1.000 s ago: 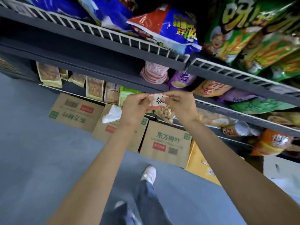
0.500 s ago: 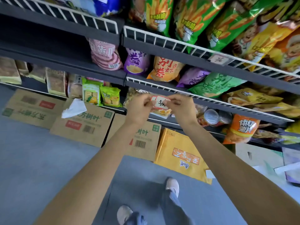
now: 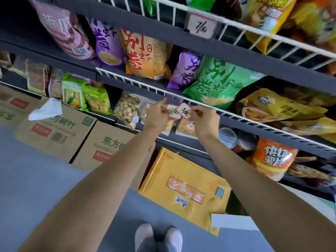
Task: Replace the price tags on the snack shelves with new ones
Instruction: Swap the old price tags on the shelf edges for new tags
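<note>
Two small white price tags with red borders sit between my hands, just under the white wire rail (image 3: 138, 84) of the middle snack shelf. My right hand (image 3: 204, 120) pinches the tilted tag marked 5 (image 3: 184, 110). Behind it, the tag marked 7 (image 3: 172, 112) hangs at the rail, and my left hand (image 3: 157, 116) grips its left edge with the forefinger raised to the rail. Another tag marked 7 (image 3: 201, 27) is clipped to the upper shelf's wire rail.
Snack bags fill the shelves: pink, purple, orange (image 3: 145, 53) and green (image 3: 218, 80) above the rail, yellow ones to the right. Brown cartons (image 3: 54, 128) and a yellow carton (image 3: 183, 190) stand on the grey floor below. My shoes (image 3: 158, 237) show at the bottom.
The view has moved right and closer to the shelf. My hands have risen to the wire rail, and a second tag now shows behind the one I carried.
</note>
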